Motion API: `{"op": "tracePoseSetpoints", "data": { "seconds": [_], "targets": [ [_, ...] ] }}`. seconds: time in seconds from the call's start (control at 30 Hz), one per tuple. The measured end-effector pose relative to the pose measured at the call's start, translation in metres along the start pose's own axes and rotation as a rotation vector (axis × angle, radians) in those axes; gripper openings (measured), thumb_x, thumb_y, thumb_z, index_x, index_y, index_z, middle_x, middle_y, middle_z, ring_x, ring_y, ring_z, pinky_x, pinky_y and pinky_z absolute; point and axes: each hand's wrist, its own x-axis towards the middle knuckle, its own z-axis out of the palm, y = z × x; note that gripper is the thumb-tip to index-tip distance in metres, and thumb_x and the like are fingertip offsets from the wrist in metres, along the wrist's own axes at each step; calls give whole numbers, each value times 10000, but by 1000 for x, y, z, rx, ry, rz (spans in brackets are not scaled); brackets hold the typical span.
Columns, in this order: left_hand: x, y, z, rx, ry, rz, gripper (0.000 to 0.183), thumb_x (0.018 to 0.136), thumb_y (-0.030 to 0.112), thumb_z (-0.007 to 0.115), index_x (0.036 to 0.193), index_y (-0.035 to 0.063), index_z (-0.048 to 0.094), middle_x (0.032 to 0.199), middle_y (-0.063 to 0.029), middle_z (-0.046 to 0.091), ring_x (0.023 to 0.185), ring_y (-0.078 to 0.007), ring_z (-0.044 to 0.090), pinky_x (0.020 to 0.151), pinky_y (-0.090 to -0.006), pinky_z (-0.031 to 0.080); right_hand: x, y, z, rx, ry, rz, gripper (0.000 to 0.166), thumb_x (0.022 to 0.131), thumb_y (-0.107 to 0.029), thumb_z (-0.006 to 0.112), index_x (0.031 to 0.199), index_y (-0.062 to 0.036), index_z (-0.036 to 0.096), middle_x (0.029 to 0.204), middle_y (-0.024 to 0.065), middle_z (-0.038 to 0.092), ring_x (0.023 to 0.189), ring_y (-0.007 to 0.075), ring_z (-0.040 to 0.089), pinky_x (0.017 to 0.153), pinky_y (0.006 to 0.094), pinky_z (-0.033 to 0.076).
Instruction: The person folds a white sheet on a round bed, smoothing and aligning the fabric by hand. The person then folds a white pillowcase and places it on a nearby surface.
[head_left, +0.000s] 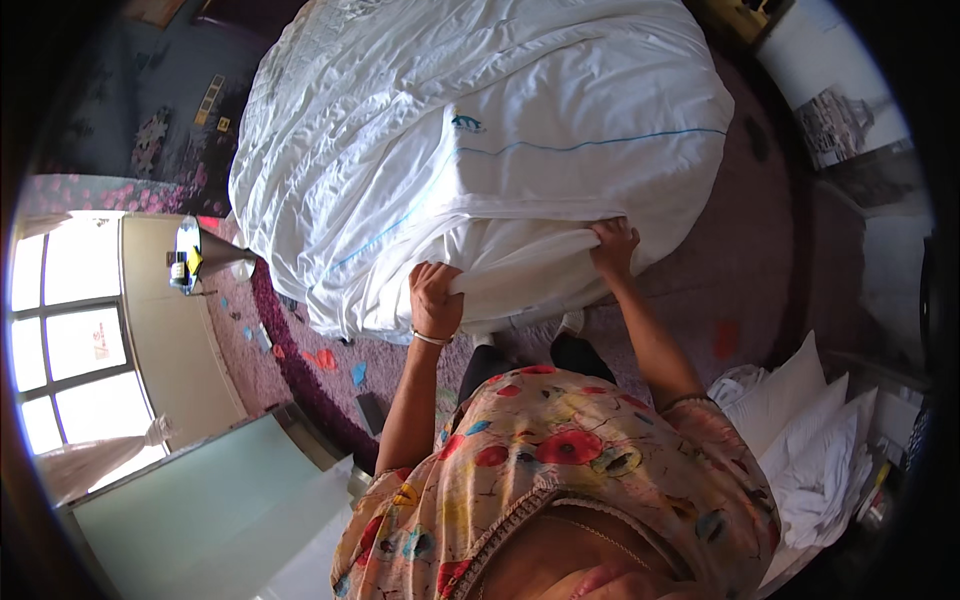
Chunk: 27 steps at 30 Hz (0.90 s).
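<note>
White bedding, a duvet in a cover, lies wrinkled over a rounded bed in front of me. It bears a thin blue line and a small blue emblem. My left hand, with a light bracelet at the wrist, is closed on the near edge of the white cloth. Further right, my right hand grips the same edge, fingers tucked under a fold. Between both hands the cloth is pulled into a taut, raised band, and its lower layers hang down the bed's near side.
White pillows and crumpled linens are piled at right. A small cone-based table with items on it stands left of the bed. A frosted glass panel is at lower left. Patterned carpet surrounds the bed.
</note>
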Motion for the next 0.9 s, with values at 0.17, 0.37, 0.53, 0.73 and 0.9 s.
{"op": "tracePoseSetpoints", "data": {
  "seconds": [0.17,0.37,0.53,0.73,0.9],
  "targets": [
    [-29,-30,31,276,-280,-276,375,662,114,626,1032,80,570,985,-110,599,986,-302,539,963,-466,322,27,32,-32,130,-64,-81,193,680,-78,632,868,-112,607,811,58,620,870,236,585,933,462,309],
    [4,38,93,144,-450,-169,917,693,366,750,1422,120,250,1377,-157,384,1292,-322,348,1079,-564,172,51,-14,-92,90,-174,-284,91,772,-77,546,820,-75,624,842,90,677,802,210,635,976,409,310],
    [35,84,167,-50,-309,45,630,706,204,680,1271,92,424,1186,-153,519,1130,-297,489,980,-472,322,34,-36,-105,127,-164,-284,191,690,-36,520,851,-29,621,830,132,665,853,264,622,990,421,316],
    [54,77,180,-182,-142,81,167,693,50,568,853,79,530,741,-116,611,745,-320,600,704,-403,450,15,-33,-114,156,-109,-152,280,654,-5,571,931,-42,576,913,116,634,934,280,581,973,419,327],
    [72,97,164,-189,-84,75,157,682,42,571,827,81,525,712,-128,603,712,-335,595,651,-418,453,22,-13,-84,176,-5,-27,337,676,-120,661,1001,-110,571,932,89,633,952,279,577,975,448,299]
  ]
}}
